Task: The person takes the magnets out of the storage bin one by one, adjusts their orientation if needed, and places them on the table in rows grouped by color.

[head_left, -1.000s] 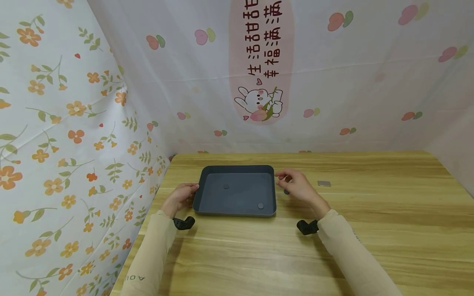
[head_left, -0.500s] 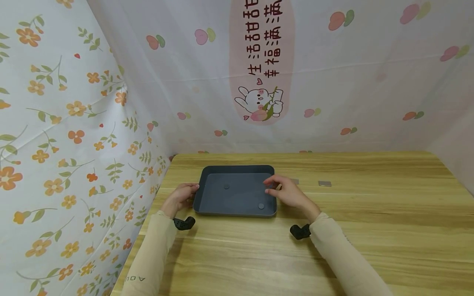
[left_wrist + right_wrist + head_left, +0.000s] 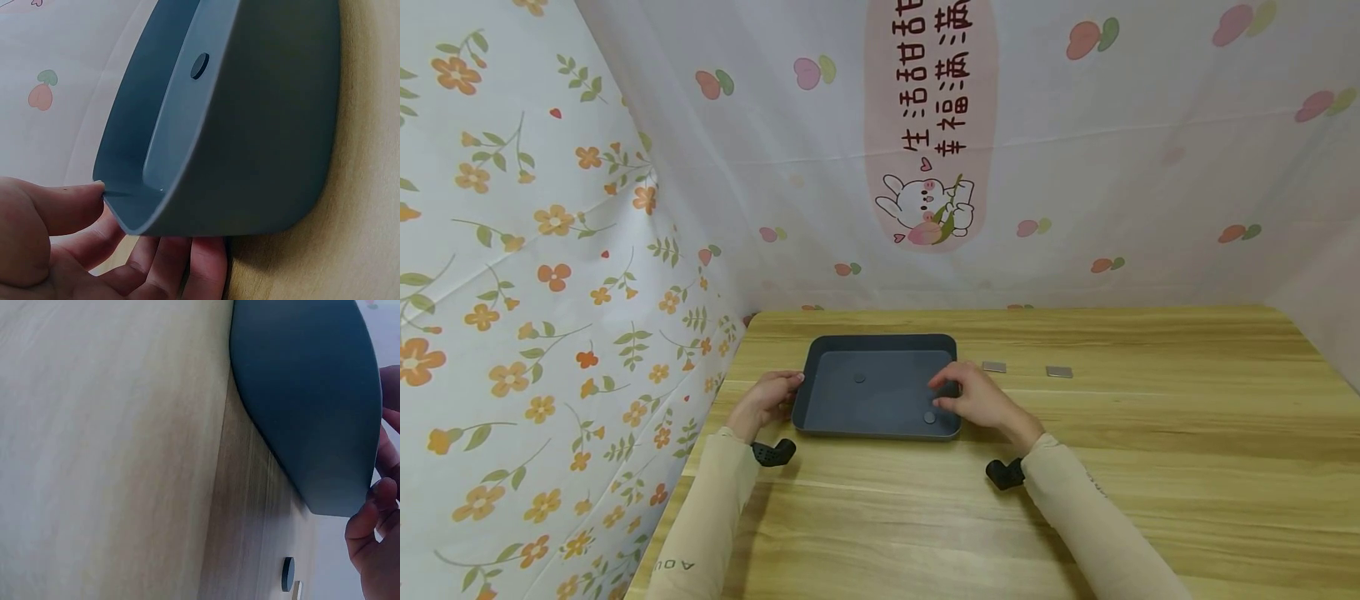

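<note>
A shallow dark grey rectangular tray [image 3: 880, 436] stands on the wooden table. My left hand [image 3: 769, 398] holds its left end; in the left wrist view the thumb [image 3: 75, 203] touches the rim and the other fingers lie beneath and outside. My right hand [image 3: 979, 400] hovers over the tray's right side, thumb and index finger bent and apart, with nothing visible between them. Inside the tray lie two small dark discs, one disc [image 3: 860, 378] left of the middle, the other disc [image 3: 929, 417] below my right fingertips. Another dark disc [image 3: 287, 574] lies outside the tray.
Two small grey rectangular plates, a nearer plate [image 3: 995, 367] and a plate farther right [image 3: 1059, 372], lie on the table [image 3: 1150, 467] right of the tray. A patterned cloth [image 3: 1075, 208] hangs behind the table, and a flowered cloth [image 3: 572, 292] hangs at the left.
My right hand has moved left from beside the tray's right rim to over its inside, uncovering the nearer grey plate. My left hand and the tray have stayed put.
</note>
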The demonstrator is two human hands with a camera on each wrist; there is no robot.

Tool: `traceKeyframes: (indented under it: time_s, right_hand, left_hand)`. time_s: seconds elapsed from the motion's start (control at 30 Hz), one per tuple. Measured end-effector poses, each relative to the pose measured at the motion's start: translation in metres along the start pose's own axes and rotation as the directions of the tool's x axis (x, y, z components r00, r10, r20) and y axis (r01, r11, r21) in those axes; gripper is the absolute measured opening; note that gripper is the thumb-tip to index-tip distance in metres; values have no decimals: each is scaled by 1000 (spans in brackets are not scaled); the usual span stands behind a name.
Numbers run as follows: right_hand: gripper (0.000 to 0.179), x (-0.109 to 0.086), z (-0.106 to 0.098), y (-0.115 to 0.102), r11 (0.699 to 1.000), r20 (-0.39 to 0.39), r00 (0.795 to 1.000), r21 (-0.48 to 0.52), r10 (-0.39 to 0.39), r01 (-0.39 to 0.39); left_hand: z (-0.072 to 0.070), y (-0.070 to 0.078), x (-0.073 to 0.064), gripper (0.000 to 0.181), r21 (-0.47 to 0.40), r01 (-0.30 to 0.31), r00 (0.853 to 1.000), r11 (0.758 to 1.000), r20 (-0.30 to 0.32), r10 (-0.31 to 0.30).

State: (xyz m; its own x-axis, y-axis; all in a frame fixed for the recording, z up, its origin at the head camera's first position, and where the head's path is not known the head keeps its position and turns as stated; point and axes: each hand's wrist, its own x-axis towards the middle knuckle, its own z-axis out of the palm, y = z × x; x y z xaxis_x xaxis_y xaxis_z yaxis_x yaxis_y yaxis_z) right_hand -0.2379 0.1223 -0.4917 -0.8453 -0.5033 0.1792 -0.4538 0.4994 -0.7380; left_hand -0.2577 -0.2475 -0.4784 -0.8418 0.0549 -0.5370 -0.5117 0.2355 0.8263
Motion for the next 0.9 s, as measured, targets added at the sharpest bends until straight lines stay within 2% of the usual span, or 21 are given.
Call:
traceKeyframes:
  time_s: [0.3,0.57,0.9]
  right_hand:
    - [23,-2,3,-3,991,34,999,-130,20,-15]
    - [22,-3,7,-5,990,69,996,-135,60,-50]
    - [21,-3,11,-8,976,94,990,-200,107,-87]
  left_hand:
    - [-1,-1,1,42,-7,-1,1000,1000,-3,1]
    - [-1,-2,1,42,3,1,1000,1000,1,-1]
    - [-1,-2,3,42,-12,0,1000,1000,4,0]
